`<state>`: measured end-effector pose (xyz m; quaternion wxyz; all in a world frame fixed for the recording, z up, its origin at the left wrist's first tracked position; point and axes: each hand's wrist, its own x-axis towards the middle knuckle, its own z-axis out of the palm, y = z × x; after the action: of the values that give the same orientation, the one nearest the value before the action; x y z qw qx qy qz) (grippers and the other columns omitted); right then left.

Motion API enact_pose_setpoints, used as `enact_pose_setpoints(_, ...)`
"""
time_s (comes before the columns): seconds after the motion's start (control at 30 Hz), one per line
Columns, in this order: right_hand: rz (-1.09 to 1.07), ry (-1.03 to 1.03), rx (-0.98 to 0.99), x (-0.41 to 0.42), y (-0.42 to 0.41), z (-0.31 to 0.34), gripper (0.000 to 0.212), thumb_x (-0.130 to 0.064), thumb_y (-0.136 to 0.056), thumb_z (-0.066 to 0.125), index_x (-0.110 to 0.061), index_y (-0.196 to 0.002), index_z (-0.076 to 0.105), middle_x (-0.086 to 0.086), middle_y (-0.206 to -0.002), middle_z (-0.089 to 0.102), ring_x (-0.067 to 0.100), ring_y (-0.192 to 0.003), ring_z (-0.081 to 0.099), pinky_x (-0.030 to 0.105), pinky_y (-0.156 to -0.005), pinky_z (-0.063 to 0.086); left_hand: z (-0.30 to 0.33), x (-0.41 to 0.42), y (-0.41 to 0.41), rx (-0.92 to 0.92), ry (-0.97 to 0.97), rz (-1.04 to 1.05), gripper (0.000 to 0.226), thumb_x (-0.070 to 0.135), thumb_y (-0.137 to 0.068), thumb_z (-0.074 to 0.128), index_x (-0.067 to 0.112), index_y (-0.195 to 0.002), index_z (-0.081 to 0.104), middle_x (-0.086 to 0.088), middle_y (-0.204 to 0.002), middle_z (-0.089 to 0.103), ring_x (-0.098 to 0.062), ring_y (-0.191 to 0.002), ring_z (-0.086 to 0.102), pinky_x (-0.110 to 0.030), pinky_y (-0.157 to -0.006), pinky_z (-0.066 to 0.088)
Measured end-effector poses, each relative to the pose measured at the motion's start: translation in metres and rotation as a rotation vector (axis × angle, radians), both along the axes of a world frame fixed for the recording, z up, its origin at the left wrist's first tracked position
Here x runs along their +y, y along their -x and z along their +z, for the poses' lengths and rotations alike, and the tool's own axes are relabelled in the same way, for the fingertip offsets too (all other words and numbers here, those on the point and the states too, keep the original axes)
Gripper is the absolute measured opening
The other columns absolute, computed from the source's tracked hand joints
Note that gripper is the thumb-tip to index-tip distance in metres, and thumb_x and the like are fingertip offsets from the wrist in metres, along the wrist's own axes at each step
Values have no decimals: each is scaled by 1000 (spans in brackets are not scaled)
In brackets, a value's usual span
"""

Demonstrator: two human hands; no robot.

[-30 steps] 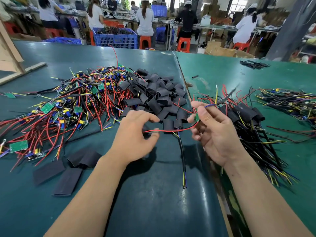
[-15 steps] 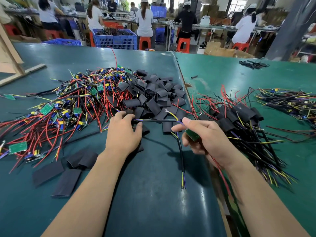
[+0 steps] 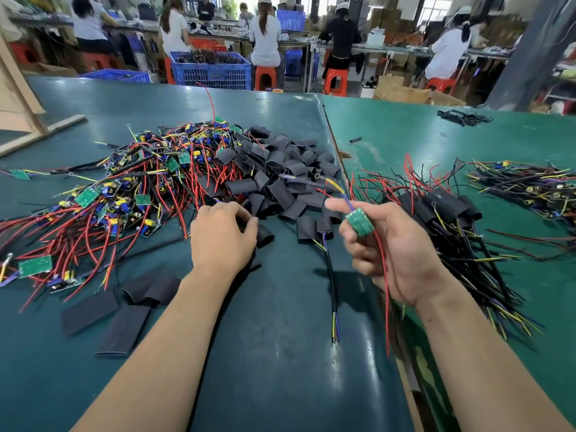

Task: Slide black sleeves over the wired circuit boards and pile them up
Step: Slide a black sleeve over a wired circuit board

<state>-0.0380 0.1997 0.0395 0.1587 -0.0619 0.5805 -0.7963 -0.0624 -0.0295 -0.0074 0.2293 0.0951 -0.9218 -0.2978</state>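
On the far left of the green table lies a big heap of bare boards, small green circuit boards with red, yellow and blue wires, not yet covered. In front of it lie a few flat black sleeves. To the right of the heap is the pile of empty sleeves, short black tubes, some flattened and some a little open.

The left hand is at the near edge of this pile, with the fingers curled around one black sleeve; I judge it is picking this one up.

The right hand is raised above the table and pinches one board between thumb and fingers. The board is small and green, tilted; a blue and yellow wire goes up from it and a thin red wire hangs down past the wrist. It has no sleeve yet.

Further right is the finished pile, boards already inside black sleeves with wires sticking out. This pile looks smaller than the bare heap, so I think most of the work is left.
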Motion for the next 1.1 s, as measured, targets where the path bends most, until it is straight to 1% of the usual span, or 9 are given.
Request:
enact_pose_setpoints(0.1,16,112,83,6,-3,3,37,-26,-88,49,-16,-118,69,-1,-73,54,9,-50,32,19,-41,21,5,2,-5,33,-105,-11,25,36,-81,73,22,-70,55,2,-82,68,-27,-90,59,-42,-84,50)
enact_pose_setpoints(0.2,2,161,179,6,-6,5,29,-20,-84,55,-16,-108,72,3,-78,59,12,-54,44,19,-43,29,6,4,-7,32,-174,-59,30,34,-81,72,22,-64,51,5,-79,69,-25,-85,63,-42,-80,53)
enact_pose_setpoints(0.33,-57,218,234,1,-8,6,23,-10,-81,59,-15,-98,73,5,-77,62,15,-59,55,20,-49,44,6,3,-7,-24,-118,-136,19,34,-82,72,25,-75,57,9,-77,66,-23,-83,63,-41,-78,53)
enact_pose_setpoints(0.53,-86,155,249,-2,-9,5,20,-12,-78,65,-13,-97,71,2,-72,56,16,-54,56,19,-47,43,8,3,-8,16,-100,-159,12,33,-85,71,25,-79,65,13,-73,67,-20,-77,64,-37,-79,53)
enact_pose_setpoints(0.63,-52,134,246,-5,-11,3,22,-6,-74,67,-6,-96,64,9,-79,65,22,-71,70,21,-56,52,9,3,-8,14,-103,-177,11,31,-85,73,27,-77,67,15,-71,67,-15,-73,63,-36,-79,54)
enact_pose_setpoints(0.77,-54,33,214,-8,-11,1,32,-6,-71,69,-6,-102,61,13,-90,72,29,-87,73,24,-61,56,8,2,-7,-11,-63,-172,21,38,-80,76,24,-68,68,7,-71,71,-18,-74,66,-37,-78,54)
enact_pose_setpoints(0.9,-130,5,203,-7,-10,2,33,-9,-71,71,-8,-103,64,13,-86,72,29,-81,74,24,-57,55,6,0,-5,-44,-68,-199,15,30,-77,81,20,-80,70,5,-83,73,-21,-85,66,-38,-84,54)
enact_pose_setpoints(1.0,-214,9,222,-5,-7,1,20,1,-81,67,-9,-98,65,14,-81,72,30,-80,74,25,-59,55,6,-2,-4,-54,-9,-236,21,28,-80,80,18,-98,76,2,-94,75,-18,-87,66,-30,-89,50)
enact_pose_setpoints(1.1,-258,93,234,-4,-5,2,16,5,-87,59,-8,-96,61,17,-77,72,28,-76,73,26,-63,56,7,-2,-5,-57,17,-264,13,25,-81,79,19,-93,78,4,-89,75,-15,-80,64,-26,-83,50)
